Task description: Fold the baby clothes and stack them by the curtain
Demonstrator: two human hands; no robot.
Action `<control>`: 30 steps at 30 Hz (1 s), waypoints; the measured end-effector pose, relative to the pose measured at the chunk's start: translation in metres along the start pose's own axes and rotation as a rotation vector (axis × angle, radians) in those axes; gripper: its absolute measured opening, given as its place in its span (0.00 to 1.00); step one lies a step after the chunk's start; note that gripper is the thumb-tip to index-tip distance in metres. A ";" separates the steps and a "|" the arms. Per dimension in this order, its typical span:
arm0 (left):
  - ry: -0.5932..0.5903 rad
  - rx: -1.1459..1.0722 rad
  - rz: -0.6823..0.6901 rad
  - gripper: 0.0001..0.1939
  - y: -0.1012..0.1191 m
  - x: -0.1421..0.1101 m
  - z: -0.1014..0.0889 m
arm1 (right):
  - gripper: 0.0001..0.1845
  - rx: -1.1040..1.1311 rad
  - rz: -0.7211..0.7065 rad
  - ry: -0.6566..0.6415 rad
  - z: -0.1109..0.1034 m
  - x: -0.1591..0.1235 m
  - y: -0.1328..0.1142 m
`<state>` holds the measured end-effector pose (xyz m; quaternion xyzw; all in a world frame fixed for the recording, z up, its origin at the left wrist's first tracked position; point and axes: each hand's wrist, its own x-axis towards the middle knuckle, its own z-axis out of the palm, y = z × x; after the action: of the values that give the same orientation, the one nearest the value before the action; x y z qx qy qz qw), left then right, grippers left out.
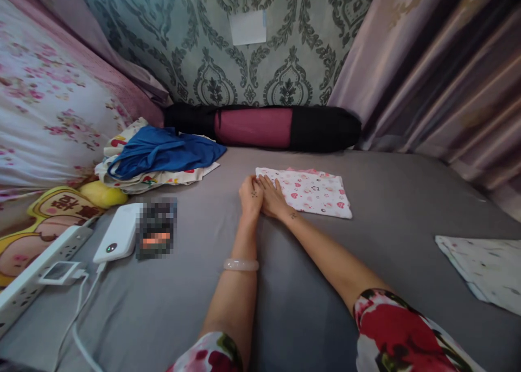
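A folded white cloth with small pink and red prints lies flat on the grey bed sheet. My left hand and my right hand lie side by side at the cloth's left edge. The right hand's fingers stretch flat onto that edge. The left hand's fingers lie flat on the sheet, touching the cloth's corner. A pale bangle circles my left wrist.
A pile of clothes topped by a blue garment sits at the left. A black and maroon bolster lies along the wall. A white power bank, a power strip and cables lie at the left. Another printed cloth lies right.
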<state>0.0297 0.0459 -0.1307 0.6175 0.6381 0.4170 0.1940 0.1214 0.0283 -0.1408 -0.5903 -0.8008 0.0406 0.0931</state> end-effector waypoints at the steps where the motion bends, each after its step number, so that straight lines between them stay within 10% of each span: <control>1: -0.010 -0.004 0.030 0.17 0.001 0.000 0.002 | 0.32 0.022 0.022 0.007 -0.002 -0.001 0.004; 10: -0.274 0.356 0.426 0.21 0.014 -0.024 0.030 | 0.28 -0.033 0.326 0.132 -0.020 -0.029 0.064; 30: -0.465 0.491 0.424 0.28 0.024 -0.034 0.032 | 0.28 -0.015 0.439 0.192 -0.026 -0.049 0.091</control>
<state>0.0746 0.0198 -0.1396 0.8416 0.5160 0.1320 0.0894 0.2260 0.0074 -0.1359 -0.7521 -0.6410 -0.0026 0.1532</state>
